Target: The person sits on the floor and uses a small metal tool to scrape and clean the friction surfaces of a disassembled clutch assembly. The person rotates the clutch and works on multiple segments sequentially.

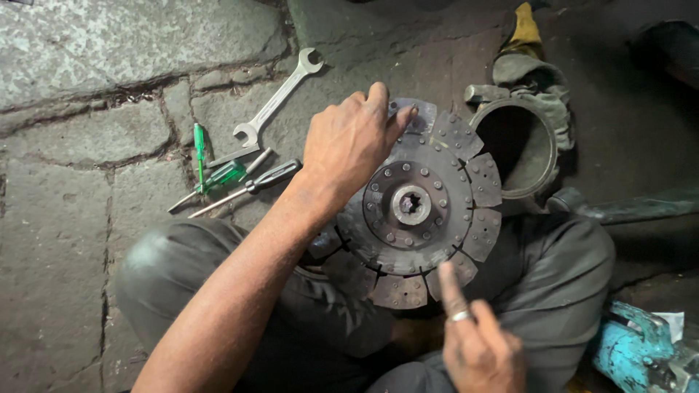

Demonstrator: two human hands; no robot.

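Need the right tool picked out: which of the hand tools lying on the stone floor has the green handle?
The small screwdriver left of the black-handled screwdriver, below the open-ended wrench; only its handle is green.

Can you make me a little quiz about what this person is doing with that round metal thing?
1. Which hand grips the top edge of the clutch disc?
2. True or false: the spanner lies on the person's lap.
3. What colour is the handle of the small screwdriver on the stone floor?

Key:
1. The left hand; the right hand only points a finger at the lower rim.
2. False; it lies on the floor.
3. Green.
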